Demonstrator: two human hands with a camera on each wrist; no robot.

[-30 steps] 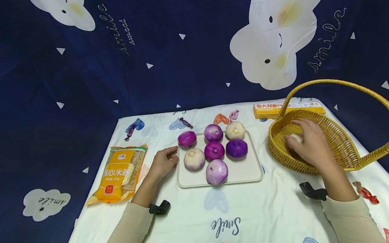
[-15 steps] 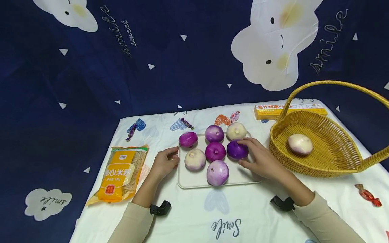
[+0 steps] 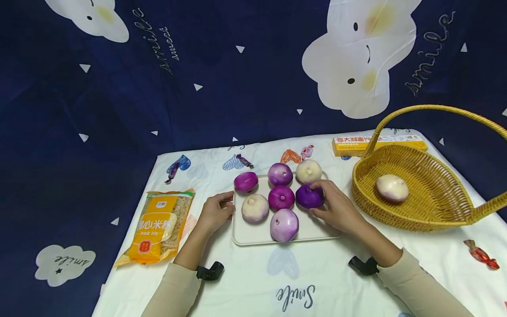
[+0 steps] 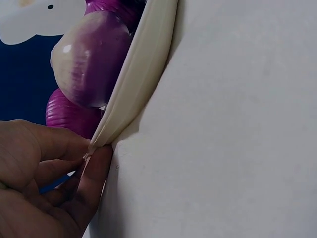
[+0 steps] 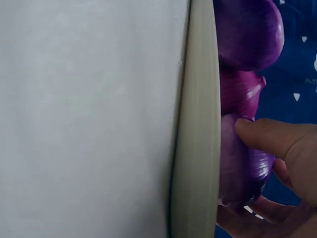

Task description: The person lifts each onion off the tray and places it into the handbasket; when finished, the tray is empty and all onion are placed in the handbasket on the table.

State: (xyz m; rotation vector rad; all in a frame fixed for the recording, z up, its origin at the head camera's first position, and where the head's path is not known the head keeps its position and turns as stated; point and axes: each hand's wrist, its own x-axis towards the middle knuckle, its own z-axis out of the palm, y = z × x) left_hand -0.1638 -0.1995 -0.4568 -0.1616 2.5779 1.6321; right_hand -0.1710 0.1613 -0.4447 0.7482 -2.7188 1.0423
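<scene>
A pale tray point(image 3: 317, 229) bears several onions, purple and whitish. At its left edge my left hand point(image 3: 215, 213) pinches the rim; the left wrist view shows thumb and fingers point(image 4: 99, 163) meeting at the tray's corner. My right hand point(image 3: 336, 207) grips a dark purple onion point(image 3: 309, 197) at the tray's right side, thumb on the near side and fingers over the far side. In the right wrist view the thumb point(image 5: 267, 136) presses on this onion point(image 5: 237, 168). Beside the tray, a wicker basket point(image 3: 431, 180) holds one whitish onion point(image 3: 392, 188).
A bag of rice noodles point(image 3: 158, 229) lies left of the tray. Behind the basket is a yellow pasta box point(image 3: 344, 145). Wrapped candies lie about, such as a red one point(image 3: 481, 254) at right and a purple one point(image 3: 244, 161) behind the tray. The basket's tall handle point(image 3: 431, 106) arches up.
My right hand has left the whitish onion in the basket, moved left to the tray and taken hold of the dark purple onion. The left hand stays at the tray's edge.
</scene>
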